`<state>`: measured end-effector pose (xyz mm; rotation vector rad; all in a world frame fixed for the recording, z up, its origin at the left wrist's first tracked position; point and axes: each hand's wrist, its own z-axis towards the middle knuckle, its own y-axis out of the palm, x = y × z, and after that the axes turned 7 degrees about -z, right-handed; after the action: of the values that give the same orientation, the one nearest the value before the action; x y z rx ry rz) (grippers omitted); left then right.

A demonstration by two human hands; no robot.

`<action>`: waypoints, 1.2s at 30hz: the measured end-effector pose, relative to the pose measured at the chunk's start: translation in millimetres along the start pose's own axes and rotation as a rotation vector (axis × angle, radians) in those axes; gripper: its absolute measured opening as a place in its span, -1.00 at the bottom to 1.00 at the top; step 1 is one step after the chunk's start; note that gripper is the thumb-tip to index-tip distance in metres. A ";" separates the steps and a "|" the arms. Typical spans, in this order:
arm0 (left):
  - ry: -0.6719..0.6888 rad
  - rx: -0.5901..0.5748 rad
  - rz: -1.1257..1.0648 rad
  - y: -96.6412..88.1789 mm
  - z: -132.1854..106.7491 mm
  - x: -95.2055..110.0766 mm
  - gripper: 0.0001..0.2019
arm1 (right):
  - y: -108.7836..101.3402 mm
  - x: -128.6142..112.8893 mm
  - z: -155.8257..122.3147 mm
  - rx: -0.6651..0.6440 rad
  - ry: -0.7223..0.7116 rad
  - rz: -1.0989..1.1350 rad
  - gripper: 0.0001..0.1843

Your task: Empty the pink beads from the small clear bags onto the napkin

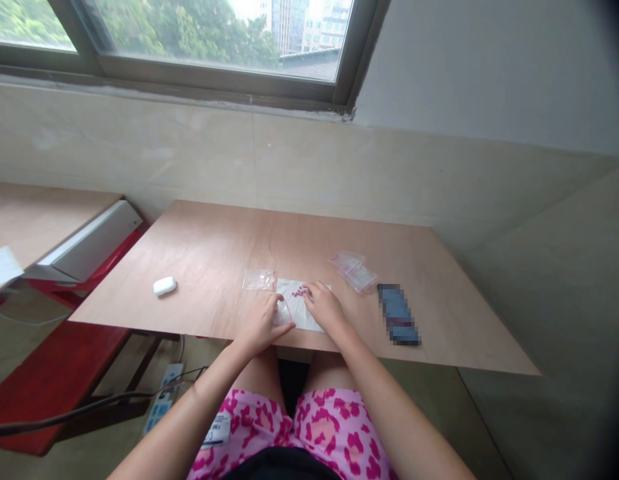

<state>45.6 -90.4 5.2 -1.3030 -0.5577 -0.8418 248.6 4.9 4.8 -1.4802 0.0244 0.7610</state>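
My left hand [260, 325] is closed on a small clear zip bag [283, 312], its thumb and fingers at the bag's edges near the front of the table. Under it lies a white sheet of paper [309, 324]. Several tiny pink beads [298, 292] are grouped on this sheet. At the right side of the beads is my right hand [325, 308], fingers bent and drawn together with the tips at the pile. Whether a bead is between those fingertips is too small to tell.
Another clear bag [259, 280] lies left of the paper; several more bags [356, 272] overlap behind on the right. A phone [399, 315] lies farther right, a white earbud case [164, 287] on the left. The wooden table [214, 233] stands near the wall.
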 end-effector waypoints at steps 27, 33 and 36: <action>-0.023 0.066 -0.031 8.1 3.8 -5.0 -0.47 | -12.5 -9.5 -10.9 0.101 0.156 0.301 -0.74; -0.051 0.066 -0.031 10.7 2.6 -8.9 -0.47 | -30.2 34.6 -28.2 0.293 0.311 0.392 -0.58; -0.066 0.045 -0.038 10.2 2.6 -9.5 -0.49 | -64.9 70.7 -45.7 0.387 0.408 0.331 -0.51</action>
<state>48.4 -85.4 -7.7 -1.2858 -0.6518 -0.8151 353.2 1.3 23.1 -1.2462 0.7032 0.6573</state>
